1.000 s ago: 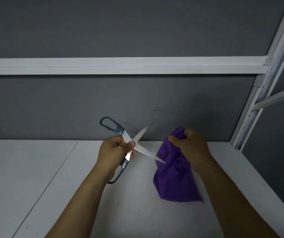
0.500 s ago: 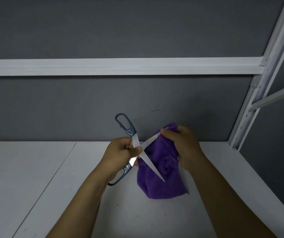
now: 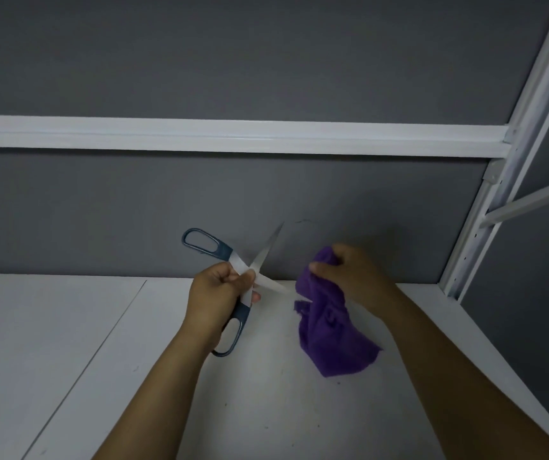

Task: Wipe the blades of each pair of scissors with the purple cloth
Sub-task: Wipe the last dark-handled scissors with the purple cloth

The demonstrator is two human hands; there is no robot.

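Left hand (image 3: 218,293) grips opened scissors (image 3: 264,257); right hand (image 3: 352,273) pinches purple cloth (image 3: 329,330), seemingly touching one blade (image 3: 276,287).

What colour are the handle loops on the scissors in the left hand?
Dark blue-grey plastic loops on the steel-bladed scissors; head view shows it best.

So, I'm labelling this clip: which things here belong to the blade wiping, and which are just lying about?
In the job:
scissors, blades open, held by the left hand
cloth, gripped by the right hand

Just there:
table
wall
rail
post
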